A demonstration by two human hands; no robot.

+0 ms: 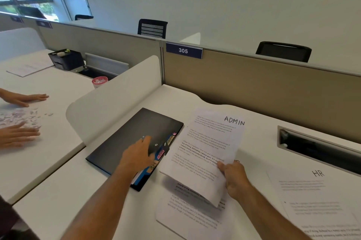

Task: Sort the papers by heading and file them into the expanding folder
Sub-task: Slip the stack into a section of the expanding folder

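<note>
At six o'clock our right hand [233, 178] pinches the ADMIN sheet [207, 150] above another paper [187, 218]. Our left hand [137, 155], fingers loosely spread, rests on the black expanding folder [134, 138] at nine o'clock of the sheet.

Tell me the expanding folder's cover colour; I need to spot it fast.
Black, seen in the head view: the expanding folder lies closed on the desk.
</note>
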